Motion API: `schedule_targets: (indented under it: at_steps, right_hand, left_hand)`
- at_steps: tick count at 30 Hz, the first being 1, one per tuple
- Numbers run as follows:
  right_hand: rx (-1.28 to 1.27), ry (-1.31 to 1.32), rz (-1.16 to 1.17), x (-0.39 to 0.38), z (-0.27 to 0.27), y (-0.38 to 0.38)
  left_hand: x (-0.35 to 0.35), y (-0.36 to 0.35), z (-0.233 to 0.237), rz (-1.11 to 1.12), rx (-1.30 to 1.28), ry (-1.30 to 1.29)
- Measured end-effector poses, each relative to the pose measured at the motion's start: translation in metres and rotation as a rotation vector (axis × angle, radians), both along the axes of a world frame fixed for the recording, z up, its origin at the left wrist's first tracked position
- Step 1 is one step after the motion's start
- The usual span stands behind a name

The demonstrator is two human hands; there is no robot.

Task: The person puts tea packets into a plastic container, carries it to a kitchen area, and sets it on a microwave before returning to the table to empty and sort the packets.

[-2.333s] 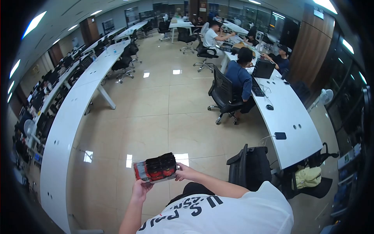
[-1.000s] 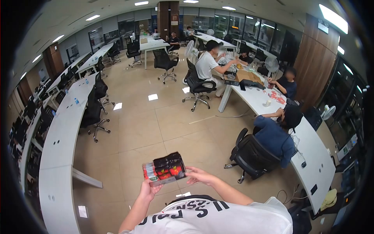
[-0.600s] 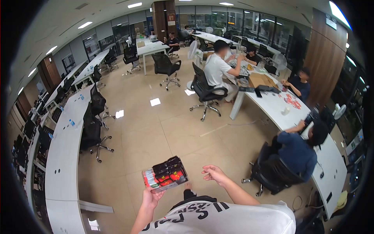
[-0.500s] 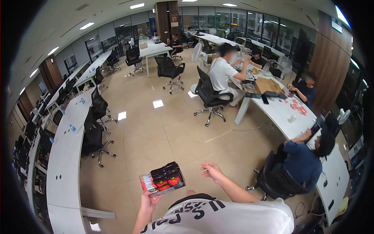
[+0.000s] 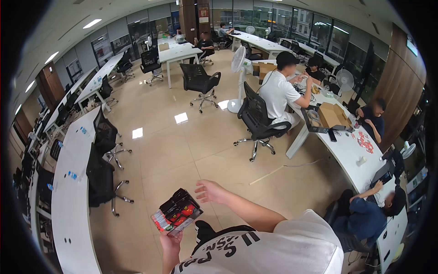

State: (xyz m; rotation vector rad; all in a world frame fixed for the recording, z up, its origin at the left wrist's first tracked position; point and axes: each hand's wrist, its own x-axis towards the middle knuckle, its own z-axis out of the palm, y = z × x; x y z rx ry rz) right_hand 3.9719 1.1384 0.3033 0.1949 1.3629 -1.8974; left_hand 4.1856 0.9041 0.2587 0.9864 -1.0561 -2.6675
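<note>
Low in front of me, my left hand (image 5: pixel 171 239) grips a tray-like box (image 5: pixel 186 223) from underneath, at its near side. Upright black, red and silver packets (image 5: pixel 178 208) fill the box, and it is tilted. My right hand (image 5: pixel 211 191) hovers just past the box's far right corner, fingers loosely stretched toward the packets, with nothing in it.
A long white table (image 5: pixel 75 182) with water bottles and black chairs (image 5: pixel 101 176) runs along my left. To the right, several people sit at another table (image 5: pixel 340 148) holding an open cardboard box (image 5: pixel 334 116) and red pieces (image 5: pixel 365 142). A stick (image 5: pixel 266 175) and a cable lie on the floor.
My right hand has swung left, from well right of the box to close beside it. The box has shifted slightly left and tilted more. The table on the right sits farther right in view.
</note>
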Motion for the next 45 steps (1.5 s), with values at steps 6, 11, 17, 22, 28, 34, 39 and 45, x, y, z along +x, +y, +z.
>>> schedule_targets:
  at_steps: [6, 11, 17, 22, 28, 34, 39, 45]
  right_hand:
    - [0.400, 0.131, -0.207, -0.149, -0.034, 0.072]
    - [0.512, 0.339, -0.728, -0.272, 0.010, 0.112]
    - [0.332, 0.381, -0.921, -0.390, -0.008, 0.019]
    - [0.101, 0.451, -0.687, -0.491, -0.057, -0.094]
    - [-0.053, 0.428, -0.476, -0.740, -0.018, -0.121]
    - [-0.048, 0.629, -0.386, -1.037, 0.070, -0.164]
    - [0.018, 0.696, -0.234, -1.134, 0.052, -0.242]
    - [0.116, 0.444, 0.008, -1.247, -0.003, -0.310]
  left_hand:
    - [-0.184, -0.087, -0.007, -0.094, -0.077, -0.097]
    - [-0.365, -0.167, -0.012, -0.262, -0.028, -0.029]
    - [-0.555, -0.176, 0.021, -0.478, -0.086, 0.009]
    - [-0.675, -0.155, -0.010, -0.521, -0.024, -0.042]
    - [-0.834, -0.197, 0.017, -0.462, 0.006, -0.133]
    - [-1.024, -0.248, 0.057, -0.137, -0.121, 0.072]
    - [-1.129, -0.263, 0.034, -0.037, -0.036, 0.030]
    - [-1.281, -0.313, 0.014, -0.171, 0.041, -0.016]
